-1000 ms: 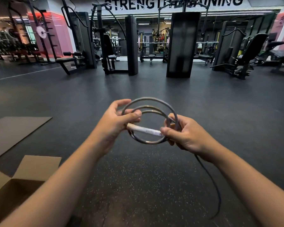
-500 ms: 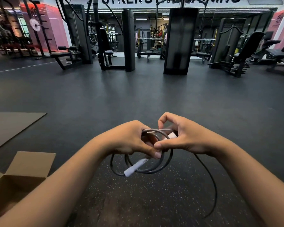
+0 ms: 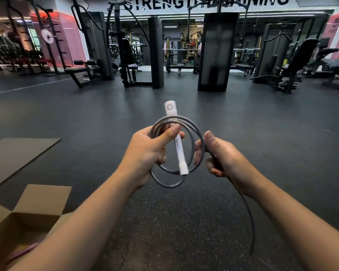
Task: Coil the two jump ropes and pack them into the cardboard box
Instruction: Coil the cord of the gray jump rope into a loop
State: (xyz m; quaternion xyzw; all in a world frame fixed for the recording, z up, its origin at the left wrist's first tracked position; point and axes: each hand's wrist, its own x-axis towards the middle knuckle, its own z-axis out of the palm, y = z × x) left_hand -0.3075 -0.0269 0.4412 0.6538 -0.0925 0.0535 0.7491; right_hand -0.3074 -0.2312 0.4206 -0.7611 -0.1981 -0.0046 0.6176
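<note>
A grey jump rope (image 3: 196, 137) with a white handle (image 3: 176, 139) is partly coiled in front of me. My left hand (image 3: 151, 149) grips the loops and the handle, thumb pressed on the handle, which stands nearly upright. My right hand (image 3: 221, 155) holds the cord at the coil's right side; the loose tail (image 3: 247, 210) hangs down past my right forearm. The open cardboard box (image 3: 37, 200) stands at the lower left. A pink cord (image 3: 20, 254), seemingly the second rope, shows inside the box, mostly hidden by my left arm.
A flat sheet of cardboard (image 3: 18, 155) lies on the dark rubber floor (image 3: 184, 222) at the left. Weight machines and benches (image 3: 141, 51) line the far side of the gym, well away from my hands.
My hands rose and moved apart. The coil turned so the white handle now points up rather than hanging down to the left, and another loop has been gathered.
</note>
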